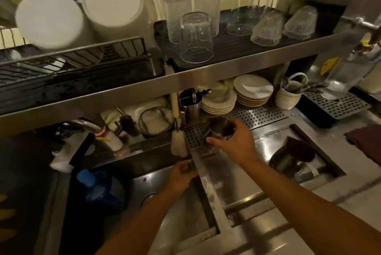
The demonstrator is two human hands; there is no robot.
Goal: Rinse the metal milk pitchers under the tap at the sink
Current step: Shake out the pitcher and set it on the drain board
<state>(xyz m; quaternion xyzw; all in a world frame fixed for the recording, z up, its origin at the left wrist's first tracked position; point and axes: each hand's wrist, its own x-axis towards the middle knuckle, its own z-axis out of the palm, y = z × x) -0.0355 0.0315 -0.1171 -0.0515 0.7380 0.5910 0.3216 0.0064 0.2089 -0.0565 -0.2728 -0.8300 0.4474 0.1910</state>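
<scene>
Two metal pitchers show at the bench. One pitcher (220, 129) is gripped by the right hand (233, 143), fingers curled round its wall, over the perforated drain tray (195, 137). A second pitcher (292, 157) lies tipped on its side in the small recessed basin (329, 164) at about three o'clock from that hand. At about eight o'clock from the held pitcher, the left hand (181, 176) rests on the steel divider (198, 164) at the sink (156, 197) edge, fingers loosely bent; whether it grips anything I cannot tell. The tap (86, 126) sits well off at nine o'clock, so I judge the carry across risky: wet steel could slip, or the pitcher could clip the hanging bottle brush (178, 145) or knock the stacked saucers (218, 100) behind.
</scene>
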